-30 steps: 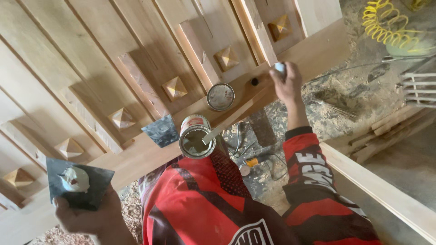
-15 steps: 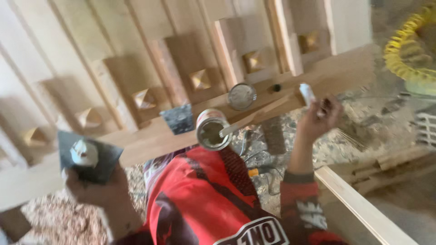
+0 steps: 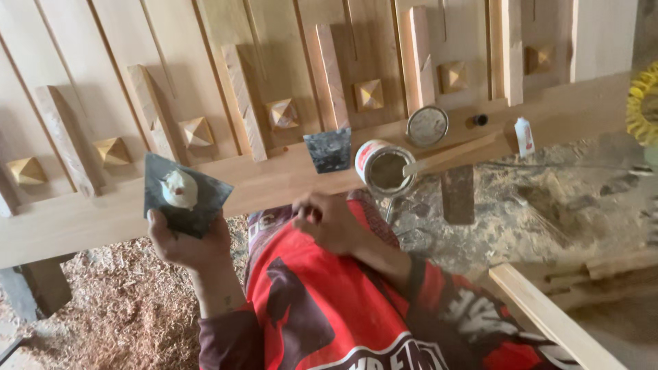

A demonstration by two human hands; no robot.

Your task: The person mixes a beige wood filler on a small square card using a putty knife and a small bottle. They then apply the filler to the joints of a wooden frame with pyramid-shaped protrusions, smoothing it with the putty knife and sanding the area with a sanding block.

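Note:
My left hand [image 3: 188,243] grips a dark square plate [image 3: 185,195] from below, holding it level with a blob of white filler [image 3: 179,188] on top. My right hand [image 3: 329,223] hovers in front of my red shirt, just below the edge of the wooden door panel [image 3: 274,181]; its fingers are curled and I see nothing in them. A small white tube [image 3: 524,137] stands on the panel's rail far to the right. A dark scraper blade [image 3: 329,149] lies on the rail just above my right hand.
An open tin [image 3: 385,168] of brownish paste with a wooden stick [image 3: 452,154] across it sits on the rail, its round lid [image 3: 426,126] behind it. Small pyramid blocks [image 3: 369,94] decorate the panel. Sawdust [image 3: 123,308] covers the floor; a loose plank [image 3: 548,315] lies lower right.
My right hand has let go of the white tube, left it on the rail at the right, and pulled back to my chest. The left hand still carries the plate.

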